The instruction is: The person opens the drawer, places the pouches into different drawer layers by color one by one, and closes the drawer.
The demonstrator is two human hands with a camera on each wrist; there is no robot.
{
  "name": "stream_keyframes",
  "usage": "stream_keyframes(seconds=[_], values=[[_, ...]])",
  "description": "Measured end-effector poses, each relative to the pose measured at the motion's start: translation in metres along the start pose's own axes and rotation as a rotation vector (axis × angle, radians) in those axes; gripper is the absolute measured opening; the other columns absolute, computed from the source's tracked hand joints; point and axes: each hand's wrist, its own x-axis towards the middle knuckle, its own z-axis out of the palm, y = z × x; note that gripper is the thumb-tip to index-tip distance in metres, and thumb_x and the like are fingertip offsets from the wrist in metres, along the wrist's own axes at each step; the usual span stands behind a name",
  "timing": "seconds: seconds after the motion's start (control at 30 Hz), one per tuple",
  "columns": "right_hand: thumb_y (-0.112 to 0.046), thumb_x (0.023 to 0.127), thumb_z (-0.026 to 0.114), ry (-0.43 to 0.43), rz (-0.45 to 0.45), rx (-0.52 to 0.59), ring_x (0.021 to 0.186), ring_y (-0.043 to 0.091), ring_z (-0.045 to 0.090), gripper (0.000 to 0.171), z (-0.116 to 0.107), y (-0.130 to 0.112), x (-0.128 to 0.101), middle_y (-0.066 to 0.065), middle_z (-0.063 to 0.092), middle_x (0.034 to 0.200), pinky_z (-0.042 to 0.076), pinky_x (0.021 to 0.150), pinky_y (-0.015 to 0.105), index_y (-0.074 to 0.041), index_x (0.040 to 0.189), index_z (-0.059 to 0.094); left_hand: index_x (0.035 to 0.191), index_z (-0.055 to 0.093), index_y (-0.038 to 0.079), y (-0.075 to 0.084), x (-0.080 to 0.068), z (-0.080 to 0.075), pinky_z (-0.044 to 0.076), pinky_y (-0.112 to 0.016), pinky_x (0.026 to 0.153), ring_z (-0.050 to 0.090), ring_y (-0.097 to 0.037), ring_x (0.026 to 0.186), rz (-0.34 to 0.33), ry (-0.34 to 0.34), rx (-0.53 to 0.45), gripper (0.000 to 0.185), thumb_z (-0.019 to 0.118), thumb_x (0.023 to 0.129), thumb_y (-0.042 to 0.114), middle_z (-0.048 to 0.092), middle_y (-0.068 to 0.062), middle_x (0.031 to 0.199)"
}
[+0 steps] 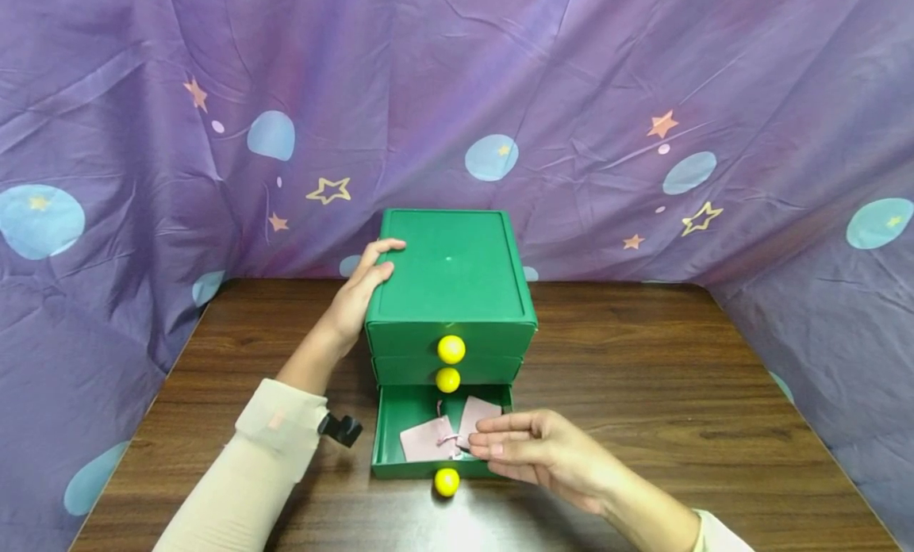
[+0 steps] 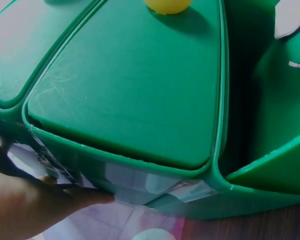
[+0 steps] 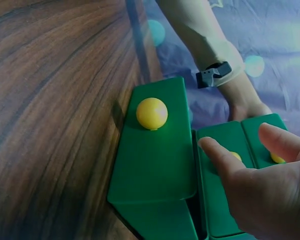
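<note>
A green drawer cabinet [image 1: 450,274] with yellow ball knobs stands on the table, its bottom drawer [image 1: 389,433] pulled out. My left hand [image 1: 351,306] rests against the cabinet's left side, with fingertips over the top edge; the left wrist view shows it touching the side wall. Two pale pink flat pieces with thin cords, perhaps small pouches, lie in the drawer: one at the left [image 1: 426,441], the other at the right [image 1: 477,415]. Above the drawer's front right, my right hand [image 1: 546,457] has extended fingers close to the cords. Contact there cannot be told; nothing held is visible.
The upper drawer [image 1: 407,339] and middle drawer [image 1: 407,369] are closed. The bottom drawer's yellow knob [image 1: 447,482] juts forward. Around the cabinet spreads a brown wood-grain table [image 1: 643,377]. Behind it hangs a purple cloth [image 1: 428,84] with stars.
</note>
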Motion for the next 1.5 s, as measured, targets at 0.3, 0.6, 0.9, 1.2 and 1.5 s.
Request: stream_keyframes(seconds=[0.3,0.6,0.9,1.2,1.5], values=[[-0.007,0.099,0.065,-0.002,0.012,0.011,0.123,0.026,0.065,0.052,0.002,0.008,0.001,0.026,0.062,0.135,0.047,0.107,0.042,0.019,0.14,0.045,0.152,0.035,0.008,-0.001,0.0,0.0,0.02,-0.052,0.116,0.029,-0.032,0.139,0.009,0.006,-0.01,0.046,0.028,0.108,0.018,0.024,-0.013,0.162],[-0.008,0.099,0.065,-0.004,0.03,0.01,0.121,0.025,0.067,0.048,0.002,0.014,-0.001,0.026,0.064,0.134,0.049,0.105,0.043,0.017,0.138,0.05,0.152,0.035,0.009,-0.001,0.0,0.0,0.02,-0.053,0.117,0.028,-0.032,0.139,0.005,0.004,-0.008,0.046,0.028,0.108,0.019,0.023,-0.012,0.162],[-0.008,0.099,0.066,0.006,0.064,0.024,0.118,0.025,0.068,0.042,0.001,0.02,-0.002,0.023,0.066,0.132,0.05,0.104,0.044,0.012,0.135,0.056,0.152,0.035,0.009,-0.001,0.0,0.0,0.019,-0.053,0.117,0.028,-0.033,0.14,0.005,0.006,-0.003,0.046,0.028,0.108,0.018,0.023,-0.012,0.163],[-0.009,0.099,0.066,-0.005,0.059,0.014,0.118,0.022,0.068,0.039,-0.001,0.031,-0.003,0.022,0.067,0.13,0.05,0.103,0.042,0.012,0.132,0.06,0.152,0.034,0.008,-0.001,0.0,0.0,0.019,-0.052,0.116,0.028,-0.033,0.139,0.001,0.01,-0.002,0.046,0.028,0.108,0.018,0.022,-0.013,0.163],[-0.01,0.099,0.066,0.004,0.088,0.002,0.12,0.021,0.066,0.042,0.0,0.035,-0.005,0.024,0.065,0.134,0.051,0.103,0.038,0.013,0.133,0.059,0.152,0.035,0.009,-0.001,0.0,0.0,0.019,-0.053,0.116,0.028,-0.033,0.139,0.001,0.008,-0.001,0.046,0.028,0.108,0.019,0.023,-0.013,0.163]])
